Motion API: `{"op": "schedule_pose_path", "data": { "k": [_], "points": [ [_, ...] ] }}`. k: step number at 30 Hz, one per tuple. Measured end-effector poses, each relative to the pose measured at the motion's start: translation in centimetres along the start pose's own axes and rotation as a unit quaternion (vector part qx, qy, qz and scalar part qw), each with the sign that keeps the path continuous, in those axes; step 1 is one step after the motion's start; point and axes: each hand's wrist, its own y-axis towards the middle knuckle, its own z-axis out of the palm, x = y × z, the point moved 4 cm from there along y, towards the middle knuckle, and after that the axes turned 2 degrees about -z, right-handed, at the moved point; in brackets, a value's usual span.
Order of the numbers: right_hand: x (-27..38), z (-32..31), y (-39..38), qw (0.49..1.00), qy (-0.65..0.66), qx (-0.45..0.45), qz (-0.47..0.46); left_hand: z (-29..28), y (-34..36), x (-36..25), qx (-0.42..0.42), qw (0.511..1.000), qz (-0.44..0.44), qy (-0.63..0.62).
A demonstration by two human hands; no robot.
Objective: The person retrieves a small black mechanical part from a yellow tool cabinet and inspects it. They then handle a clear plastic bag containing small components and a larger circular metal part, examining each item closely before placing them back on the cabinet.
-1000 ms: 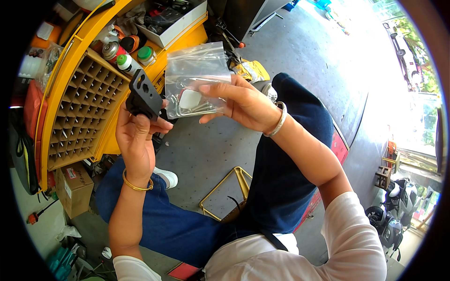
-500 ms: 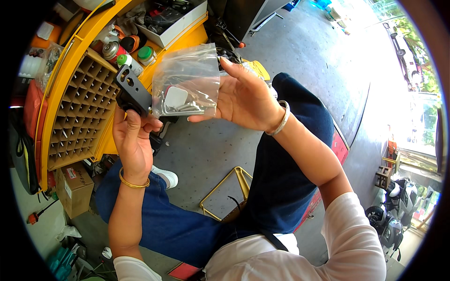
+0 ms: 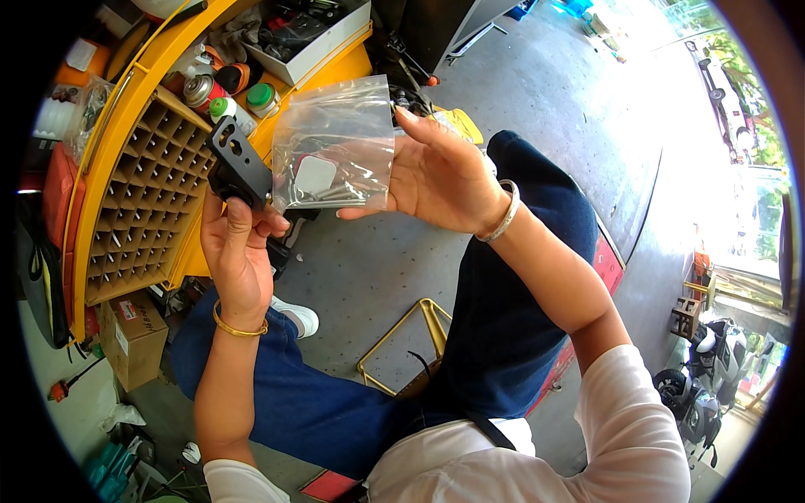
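My left hand (image 3: pixel 235 256) is closed round a black metal bracket (image 3: pixel 243 163) with a slotted plate, its fingertips close to the lower corner of a clear plastic bag (image 3: pixel 331 126). In the bag lie several silver bolts or pins (image 3: pixel 340 198) and a white rounded-square piece (image 3: pixel 315 176). My right hand (image 3: pixel 440 172) is open, its fingers stretched out behind and under the bag, the thumb raised apart from it. The bag lies against those fingers, which show partly through the plastic. Whether my left fingertips pinch the bag I cannot tell.
A yellow shelf unit (image 3: pixel 144 63) on the left carries spray cans, a green-lidded jar (image 3: pixel 262 99) and a box of tools (image 3: pixel 306 50). Below is a cardboard divider grid (image 3: pixel 147 201). A yellow metal frame (image 3: pixel 398 335) stands on the floor between my legs.
The bag has shifted slightly, and its white piece and bolts sit a little differently. Both hands stay nearly where they were.
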Motion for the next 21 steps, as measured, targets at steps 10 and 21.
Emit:
{"op": "schedule_pose_path", "data": {
  "k": [10,21],
  "points": [
    [0.16,-0.28,0.11,0.999,-0.009,-0.032,-0.015,0.24,-0.04,-0.31,0.021,0.999,0.028,0.028],
    [0.07,-0.66,0.1,0.999,-0.017,-0.045,-0.025,0.46,-0.14,-0.51,0.017,0.999,0.033,0.03]
  ]
}}
